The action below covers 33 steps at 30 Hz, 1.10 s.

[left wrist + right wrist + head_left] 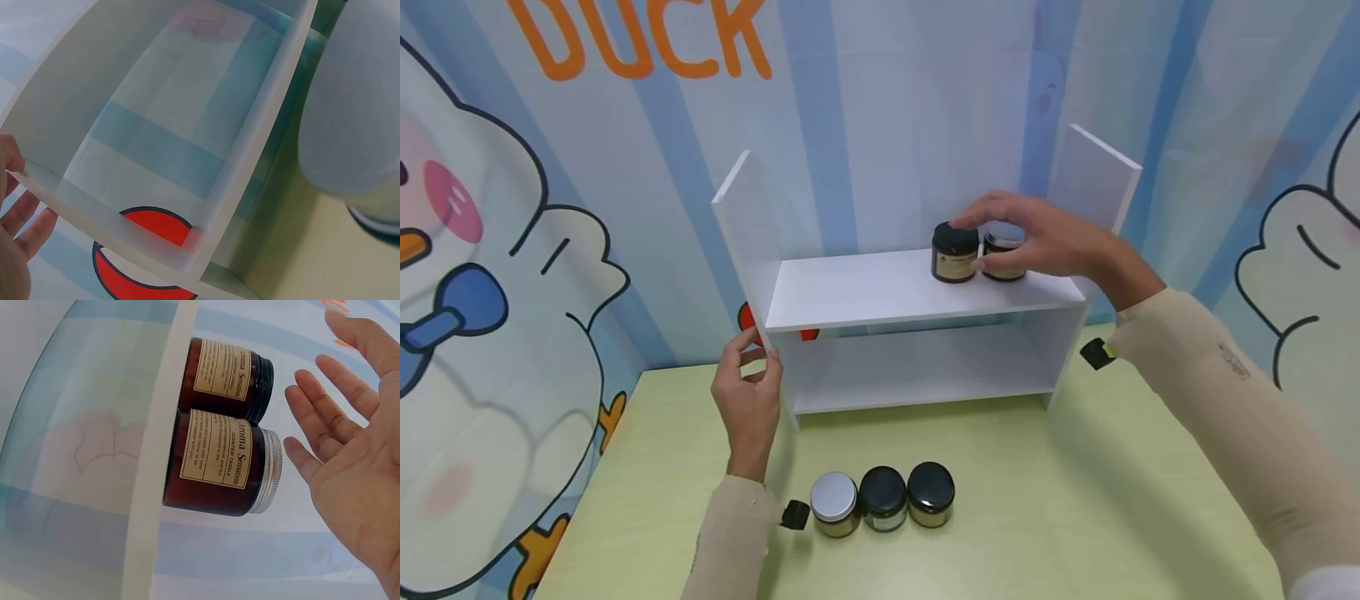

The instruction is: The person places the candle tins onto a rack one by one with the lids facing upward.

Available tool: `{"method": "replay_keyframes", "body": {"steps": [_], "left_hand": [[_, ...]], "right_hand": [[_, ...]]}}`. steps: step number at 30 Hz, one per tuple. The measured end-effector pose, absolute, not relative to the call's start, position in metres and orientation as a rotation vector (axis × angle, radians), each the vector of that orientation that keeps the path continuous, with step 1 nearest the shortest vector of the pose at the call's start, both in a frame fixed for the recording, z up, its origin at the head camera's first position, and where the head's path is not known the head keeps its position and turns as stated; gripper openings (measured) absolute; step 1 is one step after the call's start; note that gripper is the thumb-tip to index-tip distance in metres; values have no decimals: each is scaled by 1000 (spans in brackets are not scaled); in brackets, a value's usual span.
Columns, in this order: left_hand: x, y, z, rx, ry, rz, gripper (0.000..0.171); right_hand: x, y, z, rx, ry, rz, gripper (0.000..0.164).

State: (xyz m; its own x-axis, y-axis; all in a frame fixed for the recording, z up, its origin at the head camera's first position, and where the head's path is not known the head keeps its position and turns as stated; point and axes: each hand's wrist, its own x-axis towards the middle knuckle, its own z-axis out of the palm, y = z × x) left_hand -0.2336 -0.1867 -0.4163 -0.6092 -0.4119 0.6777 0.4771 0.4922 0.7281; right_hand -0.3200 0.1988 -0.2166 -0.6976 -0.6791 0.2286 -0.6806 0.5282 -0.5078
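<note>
Two brown glass scented candle jars stand side by side on the upper board of a white shelf (850,287). One has a black lid (265,387), the other a silver lid (270,472); both carry cream labels. My right hand (1045,237) hovers over them in the head view, fingers spread; the right wrist view shows the palm (356,431) apart from the lids. My left hand (748,400) grips the edge of the shelf's left side panel, thumb on one face and fingers on the other, as the left wrist view shows at the fingers (37,234).
Three more jars stand in a row on the pale green table (1075,517) before the shelf: one silver-lidded jar (834,500) and two black-lidded jars (883,496). Upright side panels (1097,175) rise at both shelf ends. A duck-print curtain (887,125) hangs behind.
</note>
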Motion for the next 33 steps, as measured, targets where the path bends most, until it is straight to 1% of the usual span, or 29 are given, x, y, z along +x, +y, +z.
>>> {"method": "replay_keyframes", "body": {"steps": [7,14,20,29,33], "left_hand": [[-232,-189,-415,-49,-1841,-1246,37],[-231,-189,-416,-32,-1836,-1275,36],[-233,-190,-418,-37,-1828,-1285,35],[-233,-189,-419,-37,-1851,-1267,37],[-233,-188,-420,-47,-1846,-1275,37]], "right_hand": [[-308,197,-226,1227,-2697,919,49],[-294,196,-237,1355,-2606,921,50],[-284,195,-246,1407,-2602,977,52],[-275,198,-270,1514,-2569,1010,51],[-271,199,-281,1506,-2584,1032,51]]}}
